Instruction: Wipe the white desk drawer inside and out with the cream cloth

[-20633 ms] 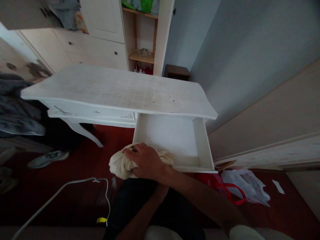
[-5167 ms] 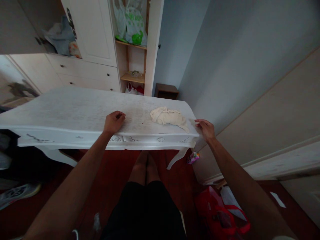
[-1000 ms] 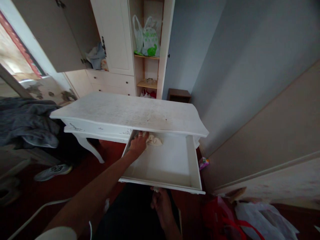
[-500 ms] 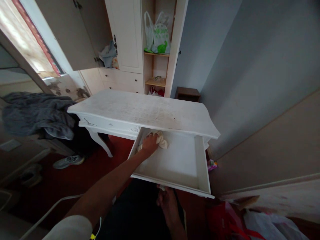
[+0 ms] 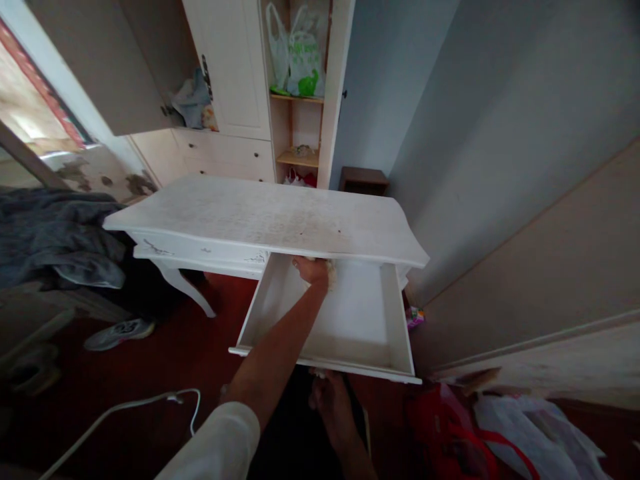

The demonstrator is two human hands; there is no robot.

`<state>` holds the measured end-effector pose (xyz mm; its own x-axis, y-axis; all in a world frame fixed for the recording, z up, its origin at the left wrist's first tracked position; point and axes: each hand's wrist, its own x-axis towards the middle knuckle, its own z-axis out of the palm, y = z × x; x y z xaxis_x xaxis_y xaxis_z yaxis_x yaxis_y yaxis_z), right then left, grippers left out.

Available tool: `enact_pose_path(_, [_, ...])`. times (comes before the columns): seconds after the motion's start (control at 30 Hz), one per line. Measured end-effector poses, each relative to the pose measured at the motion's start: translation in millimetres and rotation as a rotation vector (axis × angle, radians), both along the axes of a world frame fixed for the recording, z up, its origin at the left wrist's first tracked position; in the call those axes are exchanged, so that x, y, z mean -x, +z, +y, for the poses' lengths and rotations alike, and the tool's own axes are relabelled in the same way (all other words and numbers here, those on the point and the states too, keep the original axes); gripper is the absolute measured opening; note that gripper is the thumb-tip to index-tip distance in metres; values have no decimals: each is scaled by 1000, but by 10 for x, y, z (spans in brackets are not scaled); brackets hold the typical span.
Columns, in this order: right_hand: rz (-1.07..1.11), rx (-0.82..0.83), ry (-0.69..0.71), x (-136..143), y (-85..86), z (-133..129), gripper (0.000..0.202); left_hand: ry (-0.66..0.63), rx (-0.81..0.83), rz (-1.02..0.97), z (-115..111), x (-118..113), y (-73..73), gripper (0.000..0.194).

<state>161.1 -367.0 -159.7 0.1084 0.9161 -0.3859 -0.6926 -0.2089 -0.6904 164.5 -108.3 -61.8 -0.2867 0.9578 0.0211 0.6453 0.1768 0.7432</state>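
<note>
My left hand (image 5: 311, 269) reaches deep inside the pulled-out white drawer (image 5: 360, 320), close under the desktop's front edge. It is closed on a cream cloth (image 5: 331, 273), pressed down toward the drawer's floor; the hand hides much of the cloth. Below the drawer's front panel is my right hand (image 5: 331, 400), in shadow, its fingers curled around a small pale knob (image 5: 319, 374) on the front. The drawer belongs to a white desk (image 5: 240, 207) whose top has brownish stains.
Behind the desk stands a white wardrobe (image 5: 233, 67) with an open door and shelved plastic bags (image 5: 304, 63). Grey clothing (image 5: 60, 230) is heaped at left, above a shoe (image 5: 120, 333). A white cable (image 5: 125, 405) and a red bag (image 5: 445, 427) lie low in front.
My left hand has moved the cloth rightward and farther back in the drawer. The right hand stays at the drawer front. The whole view has shifted slightly.
</note>
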Motion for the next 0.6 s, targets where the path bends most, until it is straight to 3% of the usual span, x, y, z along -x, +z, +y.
enact_pose_path(0.1, [4, 1, 17, -1, 34, 5, 37, 157, 38, -103, -42, -291, 4, 55])
enact_pose_path(0.23, [9, -3, 13, -2, 37, 5, 37, 152, 41, -213, -154, -633, -3, 52])
enact_pose_path(0.47, [-12, 27, 20, 24, -69, 13, 42, -148, -11, -326, -450, -1319, -81, 43])
enact_pose_path(0.6, [-22, -1, 30, 18, -40, 24, 40, -302, -48, -317, -465, -1364, -145, 37])
